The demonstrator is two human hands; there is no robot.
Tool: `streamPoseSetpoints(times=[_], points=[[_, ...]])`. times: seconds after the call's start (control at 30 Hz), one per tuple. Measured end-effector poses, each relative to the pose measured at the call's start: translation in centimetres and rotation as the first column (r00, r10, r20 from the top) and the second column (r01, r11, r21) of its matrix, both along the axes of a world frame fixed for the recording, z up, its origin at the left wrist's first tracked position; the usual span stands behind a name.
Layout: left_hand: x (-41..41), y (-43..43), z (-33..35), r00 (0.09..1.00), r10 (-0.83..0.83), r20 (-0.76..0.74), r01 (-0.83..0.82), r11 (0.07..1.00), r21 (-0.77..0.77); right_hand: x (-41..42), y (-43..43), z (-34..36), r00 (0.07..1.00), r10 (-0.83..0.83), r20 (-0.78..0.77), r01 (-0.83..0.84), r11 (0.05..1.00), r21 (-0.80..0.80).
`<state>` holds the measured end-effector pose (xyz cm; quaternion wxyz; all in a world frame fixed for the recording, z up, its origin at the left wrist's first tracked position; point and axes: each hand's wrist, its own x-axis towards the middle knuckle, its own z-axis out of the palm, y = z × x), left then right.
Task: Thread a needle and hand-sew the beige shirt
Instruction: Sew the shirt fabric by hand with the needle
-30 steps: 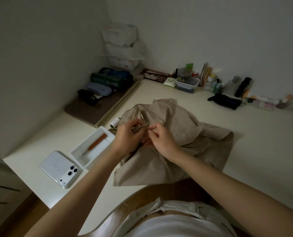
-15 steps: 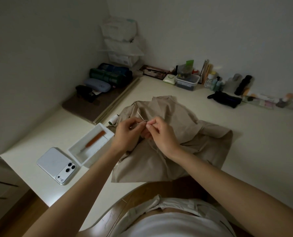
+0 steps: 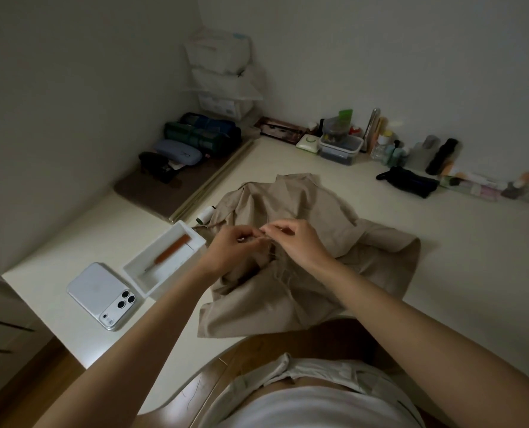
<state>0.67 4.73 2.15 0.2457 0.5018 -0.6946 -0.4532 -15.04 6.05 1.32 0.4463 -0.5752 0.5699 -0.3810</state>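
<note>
The beige shirt lies crumpled on the white desk, its lower edge hanging over the front. Both hands meet above its middle. My left hand pinches a small fold of the fabric between thumb and fingers. My right hand pinches a thin needle with pale thread right at the left fingertips. The needle is barely visible in the dim light. A white thread spool lies at the shirt's left edge.
A white tray holding an orange-handled tool sits left of the shirt, with a white phone beside it. Cases and pouches lie at the back left; bottles and boxes line the far wall.
My hands stay joined over the same spot on the shirt. The right hand's fingers have shifted slightly at the needle; the camera has tilted a little.
</note>
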Motion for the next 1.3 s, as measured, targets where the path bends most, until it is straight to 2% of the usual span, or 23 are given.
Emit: streamPoseSetpoints(times=[0.23,0.3,0.37,0.43,0.47,0.5,0.53,0.57,0.63,0.67,0.73,0.8,0.87,0.97,1.03,1.1,1.17,1.23,1.3], points=[[1.3,0.5,-0.9,0.997,-0.016,0.079,0.016,1.0,-0.01,-1.4,-1.5,0.4,0.98,-0.141,0.139,0.125,0.985,0.12],[2.3,0.6,-1.4,0.983,-0.036,0.18,0.037,0.999,-0.006,-2.1,-1.9,0.7,0.976,-0.146,0.164,0.119,0.979,0.167],[3.4,0.4,-1.8,0.918,-0.111,0.38,0.113,0.993,0.017,-2.4,-2.2,0.9,0.961,-0.158,0.227,0.108,0.97,0.217],[3.9,0.2,-1.6,0.772,-0.247,0.586,0.244,0.966,0.085,-2.5,-2.5,1.1,0.942,-0.176,0.285,0.112,0.968,0.226],[4.0,0.2,-1.3,0.704,-0.311,0.639,0.303,0.945,0.126,-2.5,-2.6,1.2,0.937,-0.177,0.3,0.112,0.969,0.221],[3.9,0.1,-0.8,0.676,-0.357,0.644,0.341,0.927,0.156,-2.5,-2.8,1.4,0.936,-0.169,0.308,0.105,0.971,0.214],[3.8,0.0,-0.3,0.69,-0.383,0.614,0.359,0.918,0.17,-2.4,-3.0,1.5,0.94,-0.151,0.306,0.092,0.975,0.2],[3.6,-0.2,0.1,0.746,-0.382,0.546,0.338,0.923,0.184,-2.2,-3.2,1.6,0.946,-0.128,0.298,0.075,0.98,0.184],[2.6,-0.4,1.0,0.905,-0.296,0.307,0.215,0.938,0.274,-1.8,-3.6,2.0,0.954,-0.086,0.286,0.043,0.987,0.152],[1.9,-0.4,1.4,0.953,-0.237,0.187,0.165,0.927,0.338,-1.5,-3.8,2.3,0.956,-0.072,0.284,0.034,0.99,0.137],[0.8,-0.5,1.8,0.981,-0.192,0.018,0.169,0.901,0.4,-1.2,-4.4,3.2,0.953,-0.057,0.297,0.02,0.992,0.124],[0.2,-0.6,2.2,0.963,-0.203,-0.177,0.258,0.885,0.388,-1.5,-5.0,4.1,0.937,-0.056,0.345,0.003,0.988,0.152],[0.3,-1.1,3.3,0.923,-0.112,-0.369,0.263,0.882,0.39,-2.2,-5.5,4.3,0.922,-0.066,0.382,-0.014,0.979,0.203],[1.1,-2.7,5.0,0.832,0.136,-0.538,0.098,0.918,0.384,-3.3,-5.7,3.7,0.909,-0.112,0.4,-0.006,0.96,0.281],[2.0,-4.0,5.3,0.74,0.26,-0.62,-0.002,0.923,0.385,-3.8,-5.5,2.8,0.933,-0.133,0.336,0.025,0.951,0.309],[2.7,-5.2,5.1,0.657,0.318,-0.684,-0.053,0.924,0.379,-4.1,-5.3,1.7,0.965,-0.141,0.222,0.061,0.942,0.33],[3.0,-6.0,4.8,0.633,0.329,-0.701,-0.083,0.929,0.36,-4.2,-5.1,0.6,0.98,-0.158,0.118,0.108,0.93,0.351],[2.9,-6.4,4.7,0.676,0.297,-0.674,-0.106,0.945,0.31,-4.2,-5.0,0.1,0.987,-0.16,0.015,0.146,0.934,0.327],[2.4,-6.6,4.7,0.737,0.262,-0.623,-0.124,0.958,0.257,-3.7,-4.8,0.4,0.993,-0.104,-0.054,0.114,0.955,0.272]])
